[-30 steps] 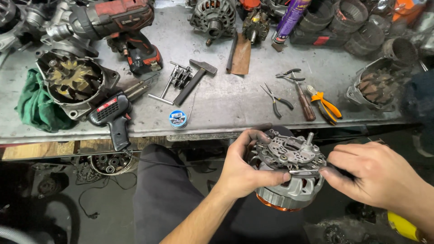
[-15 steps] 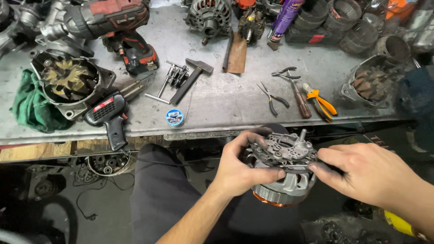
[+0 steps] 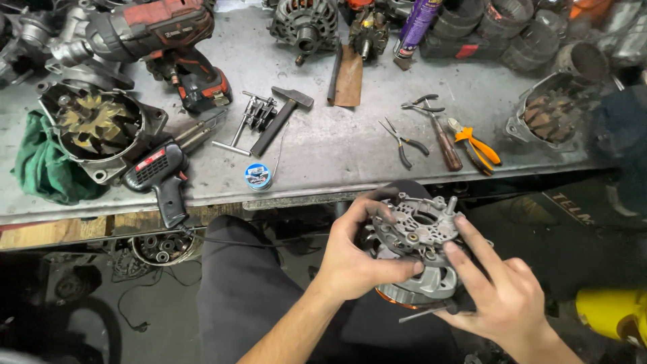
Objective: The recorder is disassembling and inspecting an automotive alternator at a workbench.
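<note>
Basically both hands grip the alternator (image 3: 418,253): left hand (image 3: 354,259) should steady the housing while right hand (image 3: 502,296) works the rear plate squarely.

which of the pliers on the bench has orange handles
The orange-handled pliers farthest right, beside the brown-handled screwdriver; the other two pairs are plain dark metal.

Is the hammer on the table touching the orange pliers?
Apart. The head view shows the hammer lying left of centre and the orange pliers far to its right, with bare table between them.

Head camera looks steeply down (close) over lap and workbench (image 3: 350,155).
</note>
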